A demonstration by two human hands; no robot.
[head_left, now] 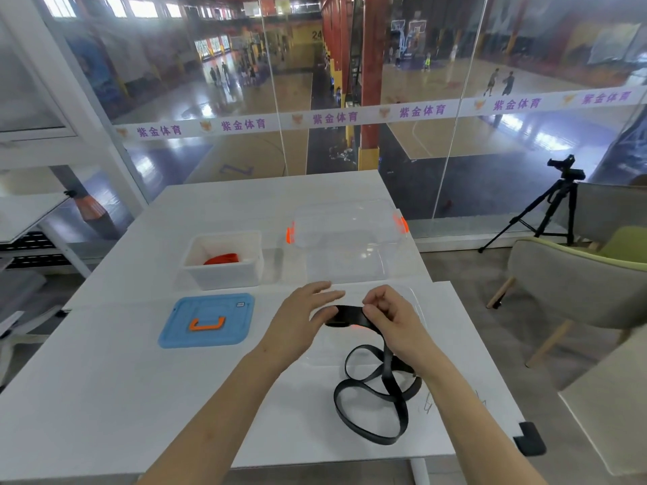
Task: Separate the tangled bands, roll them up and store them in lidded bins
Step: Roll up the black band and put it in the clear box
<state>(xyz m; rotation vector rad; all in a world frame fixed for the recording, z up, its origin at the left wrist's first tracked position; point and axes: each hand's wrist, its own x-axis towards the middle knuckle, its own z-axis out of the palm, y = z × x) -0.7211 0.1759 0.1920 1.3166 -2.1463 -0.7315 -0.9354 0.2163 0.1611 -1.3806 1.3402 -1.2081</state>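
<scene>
The right fingers (376, 304) are curled and pinch the black band (350, 315) near its upper end. The left fingers (327, 288) are stretched almost straight, with only the thumb meeting the strap's far tip, so the left hand (304, 318) steadies the strap and does not clasp it. Between the two hands a short length is pulled flat and level, probably to make the first turn of a roll. The right hand (392, 320) holds that piece clear of the table (105, 397), and the slack drops from under it into loose, crossing loops just below the right wrist. Those loops look free of any other band, so the separating seems done for this one and the rolling barely begun. Under the hands lies what seems to be a clear lid (415, 299), hard to make out. Just beyond it stands the clear bin (346, 236) with orange latches, open, likely the black band's destination. To the left sits the white bin (224, 274), also open, with a red band (221, 259) inside. Its blue lid (206, 320) lies flat in front of it, set aside, it appears, until both bins can be shut.
</scene>
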